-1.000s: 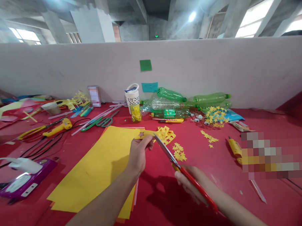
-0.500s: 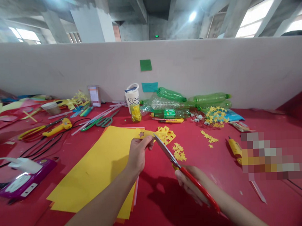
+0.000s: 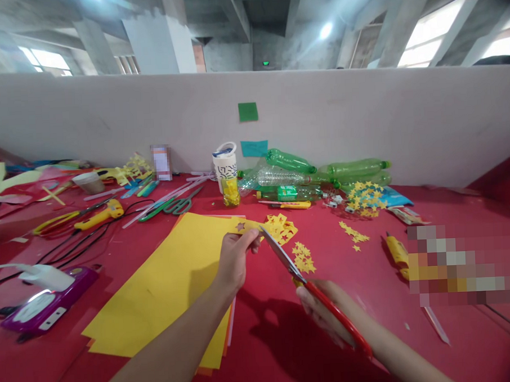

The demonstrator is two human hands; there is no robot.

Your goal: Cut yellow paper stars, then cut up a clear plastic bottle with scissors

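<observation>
Between the thumb and fingers of my left hand (image 3: 236,254) is a strip of yellow paper (image 3: 253,224) with a star-shaped hole in it. My right hand (image 3: 323,306) grips red-handled scissors (image 3: 334,311), whose blade tips reach the strip just right of my left thumb. Below my left hand lie large yellow sheets (image 3: 157,279) over orange and pink ones. Yellow paper scraps with star-shaped holes (image 3: 284,229) rest behind the blades. A small pile of cut yellow stars (image 3: 302,257) lies to the right of the blades.
Plastic bottles (image 3: 287,160) and a patterned cup (image 3: 226,172) stand or lie along the partition. A purple power strip (image 3: 48,304), a yellow glue gun (image 3: 99,214) and cables are at left. Another glue gun (image 3: 397,255) and more stars (image 3: 353,232) lie at right.
The view has shifted very slightly. Both hands, the strip and the scissors keep nearly the same position.
</observation>
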